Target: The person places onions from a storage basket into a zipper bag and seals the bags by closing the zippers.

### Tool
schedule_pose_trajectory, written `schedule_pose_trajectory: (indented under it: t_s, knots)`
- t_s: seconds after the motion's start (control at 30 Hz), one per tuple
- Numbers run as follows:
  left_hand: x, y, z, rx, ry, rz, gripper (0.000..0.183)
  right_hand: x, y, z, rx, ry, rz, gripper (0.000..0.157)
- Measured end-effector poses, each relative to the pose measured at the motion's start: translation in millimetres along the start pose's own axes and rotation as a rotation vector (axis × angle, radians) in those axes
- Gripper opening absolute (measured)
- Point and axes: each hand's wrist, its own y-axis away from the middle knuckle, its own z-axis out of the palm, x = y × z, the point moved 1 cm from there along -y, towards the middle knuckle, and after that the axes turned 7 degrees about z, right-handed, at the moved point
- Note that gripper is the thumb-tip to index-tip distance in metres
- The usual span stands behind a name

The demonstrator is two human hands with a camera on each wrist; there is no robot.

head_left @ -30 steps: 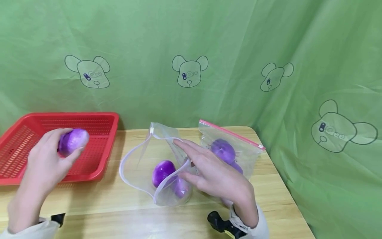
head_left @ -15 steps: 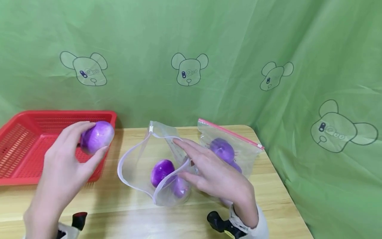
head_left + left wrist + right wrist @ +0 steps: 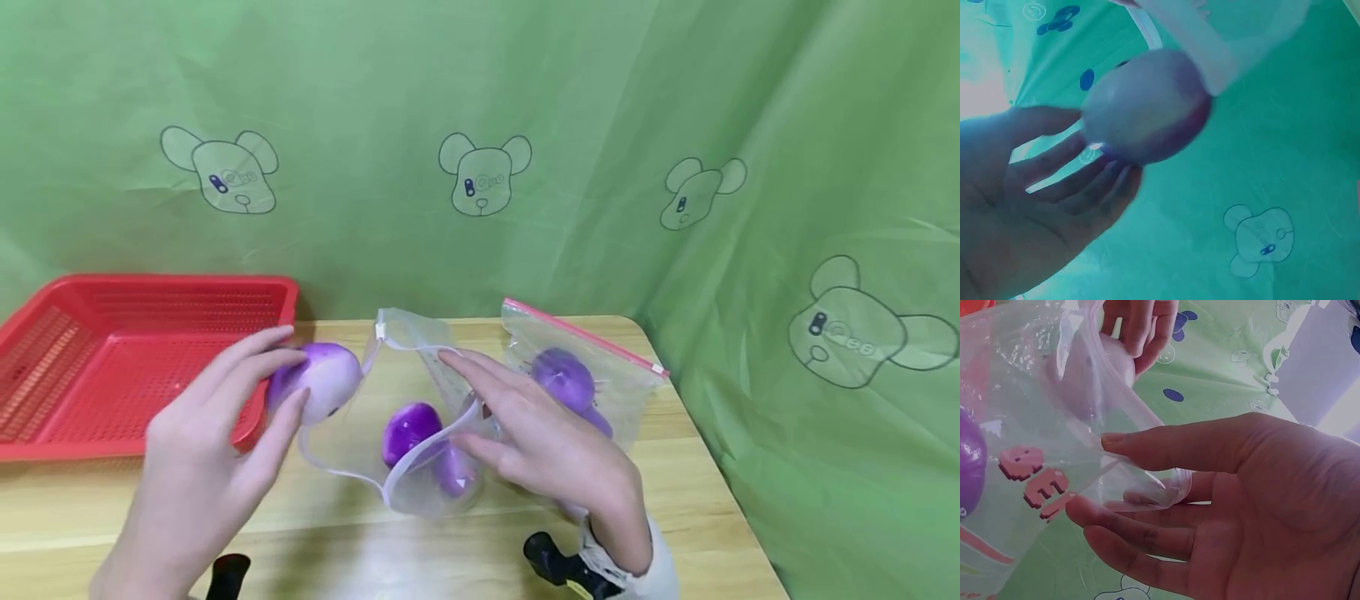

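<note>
My left hand [image 3: 198, 450] holds a round purple-and-white thing, like a turnip [image 3: 330, 383], between thumb and fingertips. It overlaps the left rim of an open clear zip bag [image 3: 411, 500] in the head view; the left wrist view shows its pale side [image 3: 1141, 103]. My right hand [image 3: 551, 446] pinches the bag's right rim between thumb and fingers, keeping the mouth wide. Inside the bag lie a deep purple round piece [image 3: 408, 429] and another one [image 3: 454, 473] behind the clear front wall. Pink lettering [image 3: 1041, 481] on the bag shows in the right wrist view.
A red plastic basket [image 3: 142, 450] stands at the left of the wooden table [image 3: 360, 550]. Behind my right hand lies a second zip bag [image 3: 618, 387] with a pink closure and purple round pieces [image 3: 562, 379] inside. Green printed cloth [image 3: 360, 125] hangs behind and at the right.
My left hand has carried the purple-and-white turnip-like thing rightward from over the red basket to the open bag's left rim. My right hand has stayed at the bag.
</note>
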Motion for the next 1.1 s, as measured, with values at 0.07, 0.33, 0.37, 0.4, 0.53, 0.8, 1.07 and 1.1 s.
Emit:
schedule_pose_trajectory:
  t_s: [0.07,0.33,0.37,0.4,0.53,0.8,1.07,1.1]
  knots:
    - [0.6,0.4,6.5,-0.051,0.016,0.007,0.027,0.6,0.8,0.1,0.001,0.002,0.002,0.075]
    - [10.3,1.1,19.8,-0.102,0.124,0.068,0.039,2.6,1.9,-0.1,0.013,-0.009,0.000,0.075]
    - [11.5,0.5,20.5,-0.086,0.136,0.085,0.040,2.7,1.9,-0.4,0.017,-0.011,-0.001,0.076]
    - [12.4,-0.2,21.1,-0.072,0.145,0.101,0.039,2.8,1.8,-0.8,0.020,-0.014,-0.003,0.076]
    - [12.4,-0.5,21.6,-0.079,0.147,0.109,0.039,3.1,1.1,-1.9,0.022,-0.022,-0.007,0.077]
    - [9.9,7.6,8.4,-0.269,0.053,0.010,0.022,6.7,-2.0,-6.9,0.100,-0.057,-0.022,0.079]
    - [16.5,15.2,22.1,-0.589,0.080,-0.068,0.031,11.4,-3.5,-8.6,0.190,-0.131,-0.025,0.077]
    - [16.5,15.3,24.2,-0.585,0.074,-0.064,0.029,11.3,-3.2,-8.3,0.191,-0.135,-0.022,0.077]
